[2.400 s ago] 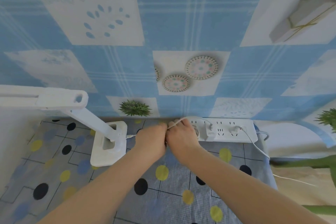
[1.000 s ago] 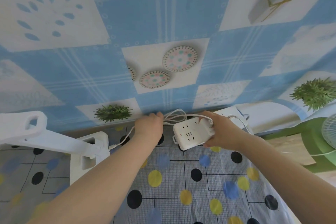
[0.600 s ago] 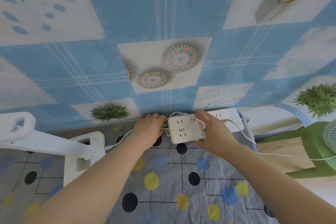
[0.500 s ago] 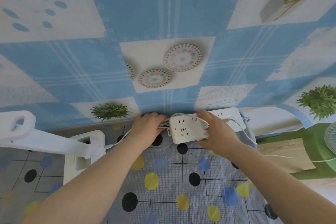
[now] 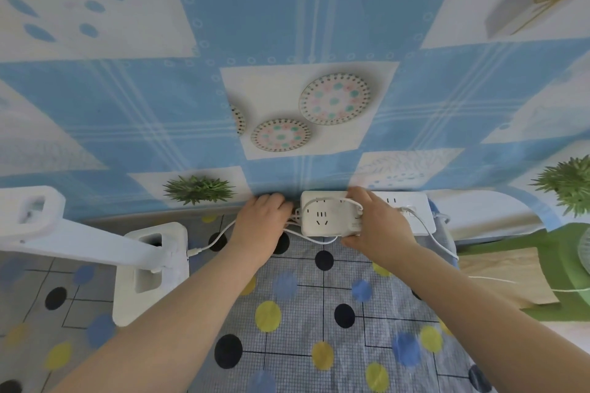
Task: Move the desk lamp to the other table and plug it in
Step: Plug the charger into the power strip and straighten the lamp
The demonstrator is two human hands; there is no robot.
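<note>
The white desk lamp [image 5: 150, 268] stands at the left of the table, its folded arm reaching left. Its thin white cord [image 5: 207, 244] runs from the base to my left hand [image 5: 260, 228], which is closed on the cord's end at the left side of a white power strip [image 5: 329, 217]. My right hand [image 5: 378, 226] grips that strip from the right, holding it near the wall with its sockets facing up. The cord's plug is hidden by my left hand.
A second white power strip [image 5: 412, 210] lies along the wall behind my right hand, with a white cable plugged in. The table wears a dotted cloth [image 5: 303, 322]. A green stand [image 5: 565, 265] and a fan edge sit at the right. The patterned wall [image 5: 287, 25] is close behind.
My right hand has lowered the power strip from a raised tilt to flat by the wall. My left hand stays at the strip's left end with the cord.
</note>
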